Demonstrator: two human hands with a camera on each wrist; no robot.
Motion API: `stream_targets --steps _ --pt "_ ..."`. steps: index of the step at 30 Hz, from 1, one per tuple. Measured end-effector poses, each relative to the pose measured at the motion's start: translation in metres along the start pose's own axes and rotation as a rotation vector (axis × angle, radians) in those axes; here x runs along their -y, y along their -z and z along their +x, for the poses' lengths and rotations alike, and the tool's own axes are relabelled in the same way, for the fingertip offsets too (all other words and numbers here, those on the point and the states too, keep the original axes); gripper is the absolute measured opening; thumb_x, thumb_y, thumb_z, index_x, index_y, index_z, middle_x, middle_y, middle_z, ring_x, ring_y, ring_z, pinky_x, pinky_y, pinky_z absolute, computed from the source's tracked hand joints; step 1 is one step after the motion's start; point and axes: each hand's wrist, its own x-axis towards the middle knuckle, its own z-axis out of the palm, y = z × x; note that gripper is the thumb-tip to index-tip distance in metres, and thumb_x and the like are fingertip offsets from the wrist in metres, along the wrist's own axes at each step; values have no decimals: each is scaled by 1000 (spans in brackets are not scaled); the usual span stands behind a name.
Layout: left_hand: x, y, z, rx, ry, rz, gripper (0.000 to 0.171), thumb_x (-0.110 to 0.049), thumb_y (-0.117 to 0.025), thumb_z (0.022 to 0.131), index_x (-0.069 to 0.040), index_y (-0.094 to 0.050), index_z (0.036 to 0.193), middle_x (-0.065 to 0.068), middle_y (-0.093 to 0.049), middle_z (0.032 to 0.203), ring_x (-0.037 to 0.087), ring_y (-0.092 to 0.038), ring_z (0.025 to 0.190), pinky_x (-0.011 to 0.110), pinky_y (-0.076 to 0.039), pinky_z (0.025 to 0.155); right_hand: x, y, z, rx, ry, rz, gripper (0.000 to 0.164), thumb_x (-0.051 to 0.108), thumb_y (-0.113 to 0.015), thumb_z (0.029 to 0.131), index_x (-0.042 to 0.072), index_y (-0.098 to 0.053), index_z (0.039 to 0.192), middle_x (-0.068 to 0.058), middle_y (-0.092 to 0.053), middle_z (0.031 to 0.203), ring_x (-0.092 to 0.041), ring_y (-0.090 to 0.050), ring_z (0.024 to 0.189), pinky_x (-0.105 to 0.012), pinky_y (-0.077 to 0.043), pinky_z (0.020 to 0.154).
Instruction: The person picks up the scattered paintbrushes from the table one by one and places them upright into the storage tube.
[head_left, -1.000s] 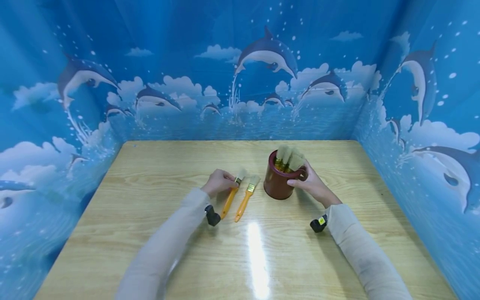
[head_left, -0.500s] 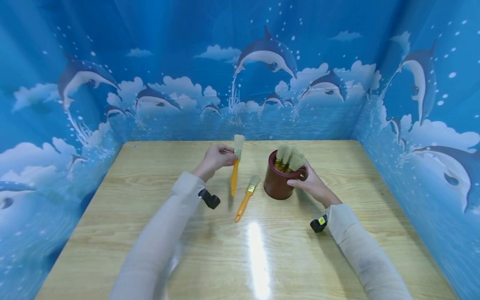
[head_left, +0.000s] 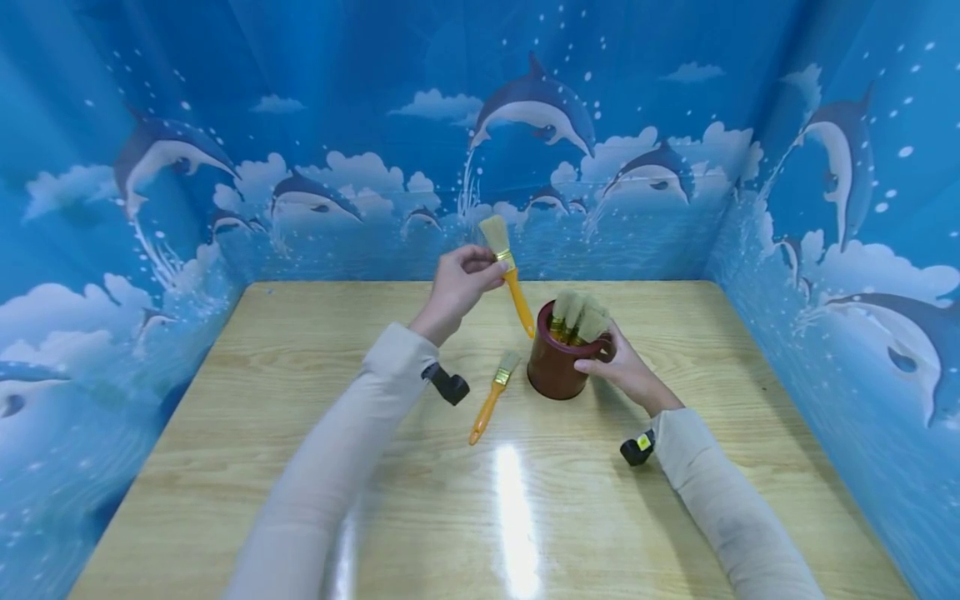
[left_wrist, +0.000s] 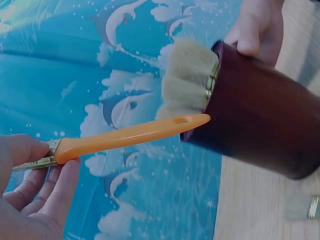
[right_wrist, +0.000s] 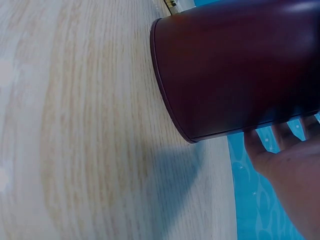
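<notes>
My left hand (head_left: 465, 283) pinches a paintbrush (head_left: 519, 300) at its metal ferrule, pale bristles up and orange handle slanting down. The handle's end overlaps the rim of a dark red-brown mug (head_left: 557, 367) in the head view; in the left wrist view the handle (left_wrist: 130, 135) points at that rim. Several paintbrushes (head_left: 576, 317) stand in the mug, bristles up. My right hand (head_left: 618, 367) grips the mug from its right side, thumb on the front, by the mug's handle. A second orange-handled paintbrush (head_left: 491, 404) lies on the table to the left of the mug.
The wooden table (head_left: 300, 433) spreads out under both arms, with a bright light reflection in front of the mug. A blue dolphin-print curtain (head_left: 360, 133) rises along the table's back and sides.
My left hand has lifted one paintbrush off the table, raised it and brought it right, its handle end now at the mug's rim. My right hand and the mug have stayed in place.
</notes>
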Motion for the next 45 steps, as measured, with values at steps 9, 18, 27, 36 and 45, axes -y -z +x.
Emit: stream_targets --steps 9,18,27,36,45 --pt "0 -23 -2 29 -75 14 26 -12 -67 90 2 -61 111 16 -65 108 26 -66 98 28 -56 82 1 0 -1 -4 -13 9 97 26 -72 87 30 -2 154 -16 -24 150 -36 -29 137 -54 -29 109" --pt "10 -38 -8 102 -113 141 26 -19 -66 92 -4 -62 112 11 -67 109 20 -66 99 29 -55 85 2 0 -2 3 5 11 95 28 -71 88 30 -3 154 -14 -24 151 -34 -29 137 -55 -27 111" --pt "23 -49 -10 205 -107 274 28 -22 -66 92 -7 -63 115 8 -67 112 18 -64 103 28 -55 84 0 1 0 13 18 19 92 24 -68 89 28 -4 154 -15 -25 150 -35 -30 135 -55 -28 110" --pt "31 -55 -14 306 -78 359 27 -24 -67 91 -12 -66 116 1 -68 110 12 -65 99 27 -54 83 -1 1 0 11 21 10 91 25 -69 89 28 -4 154 -15 -25 150 -34 -30 135 -54 -31 108" --pt "41 -33 -11 302 -40 348 36 -26 -66 92 -12 -64 125 1 -67 116 14 -63 105 31 -53 90 0 1 0 18 9 11 95 27 -69 89 30 0 154 -14 -19 154 -36 -26 138 -56 -30 108"
